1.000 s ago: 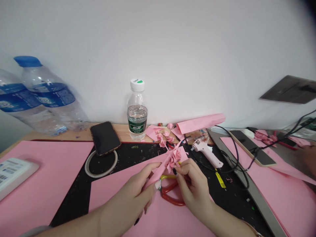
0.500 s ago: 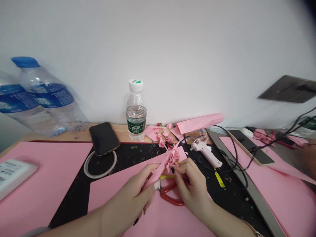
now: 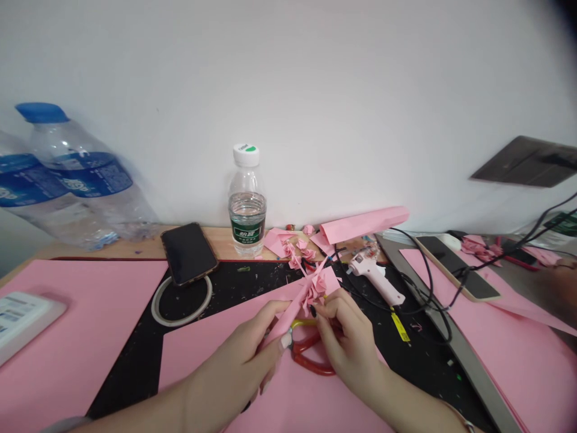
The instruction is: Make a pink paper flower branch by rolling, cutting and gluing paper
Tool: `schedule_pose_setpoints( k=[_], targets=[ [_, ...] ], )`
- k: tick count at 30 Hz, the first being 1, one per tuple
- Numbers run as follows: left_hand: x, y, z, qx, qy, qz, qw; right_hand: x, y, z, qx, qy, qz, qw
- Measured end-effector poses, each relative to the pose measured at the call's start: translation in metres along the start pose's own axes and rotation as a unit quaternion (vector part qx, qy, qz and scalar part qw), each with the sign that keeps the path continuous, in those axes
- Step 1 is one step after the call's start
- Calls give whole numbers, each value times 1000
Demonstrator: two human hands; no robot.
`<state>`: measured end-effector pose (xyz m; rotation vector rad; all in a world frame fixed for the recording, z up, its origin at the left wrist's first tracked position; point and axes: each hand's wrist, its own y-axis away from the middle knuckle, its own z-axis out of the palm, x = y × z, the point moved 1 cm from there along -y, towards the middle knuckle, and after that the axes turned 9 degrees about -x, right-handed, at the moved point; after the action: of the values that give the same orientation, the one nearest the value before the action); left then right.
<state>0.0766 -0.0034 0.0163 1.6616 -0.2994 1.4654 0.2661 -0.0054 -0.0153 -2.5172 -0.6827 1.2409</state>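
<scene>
My left hand (image 3: 246, 355) is wrapped round a rolled pink paper (image 3: 291, 310) that slants up and to the right. A folded pink paper flower (image 3: 316, 288) sits against the roll's right side, and the fingertips of my right hand (image 3: 349, 331) pinch its lower edge. Red-handled scissors (image 3: 313, 365) lie under my hands on a large pink sheet (image 3: 202, 349), their blades hidden. Several small pink paper flowers (image 3: 295, 255) rest just behind the roll.
A water bottle (image 3: 247, 207), a phone (image 3: 189, 254) and a tape ring (image 3: 157, 307) stand or lie at the back left. Right of my hands are a glue gun (image 3: 377, 281), black cables and a second phone (image 3: 457, 267). Another person's hand (image 3: 565, 285) shows at the right edge.
The whole view has shifted very slightly. Both hands keep their hold, with hardly any movement.
</scene>
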Motion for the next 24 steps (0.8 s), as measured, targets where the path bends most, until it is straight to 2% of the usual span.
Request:
schedule_pose_setpoints(
  k=[24],
  targets=[
    [4, 1, 2, 6, 15, 2, 1000, 1, -2, 2, -6, -19, 22, 1000]
  ],
)
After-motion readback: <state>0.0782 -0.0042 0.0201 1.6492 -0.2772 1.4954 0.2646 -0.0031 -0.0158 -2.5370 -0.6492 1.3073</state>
